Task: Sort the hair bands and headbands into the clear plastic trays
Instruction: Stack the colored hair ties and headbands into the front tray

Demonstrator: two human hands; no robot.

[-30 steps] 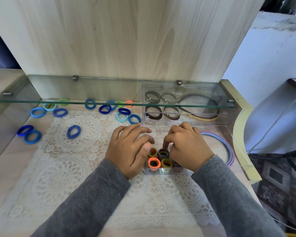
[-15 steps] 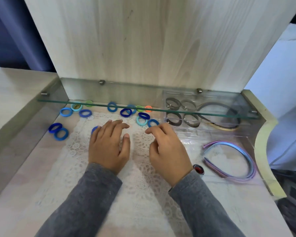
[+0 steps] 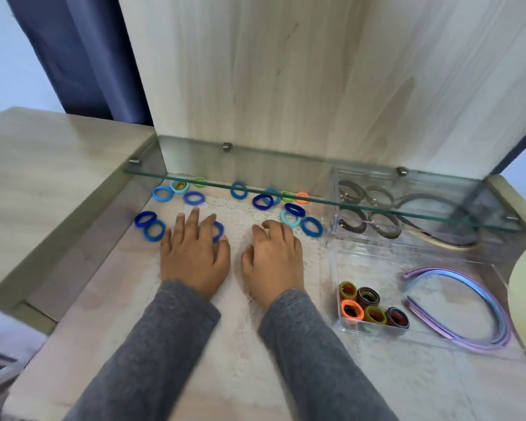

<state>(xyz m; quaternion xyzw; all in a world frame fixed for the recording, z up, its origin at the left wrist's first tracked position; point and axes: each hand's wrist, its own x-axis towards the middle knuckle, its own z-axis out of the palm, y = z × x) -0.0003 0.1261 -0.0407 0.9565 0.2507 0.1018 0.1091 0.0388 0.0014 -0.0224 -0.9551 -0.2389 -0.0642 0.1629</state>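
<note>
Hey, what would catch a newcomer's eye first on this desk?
Loose blue hair bands scatter at the back left, under the glass shelf. The left hand and right hand hover side by side over the lace mat. At right, a clear tray holds rolled colourful bands; purple-blue headbands lie beside them.

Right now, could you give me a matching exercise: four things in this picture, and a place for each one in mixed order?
Things:
1. purple headband
2. rolled hair bands
3. brown headband
4. left hand

Places:
a. in the far tray, under the glass shelf
b. on the lace mat, over a blue hair band
c. in the open, far right
d. front left of the near tray

Pairs: 1-c, 2-d, 3-a, 4-b
</note>
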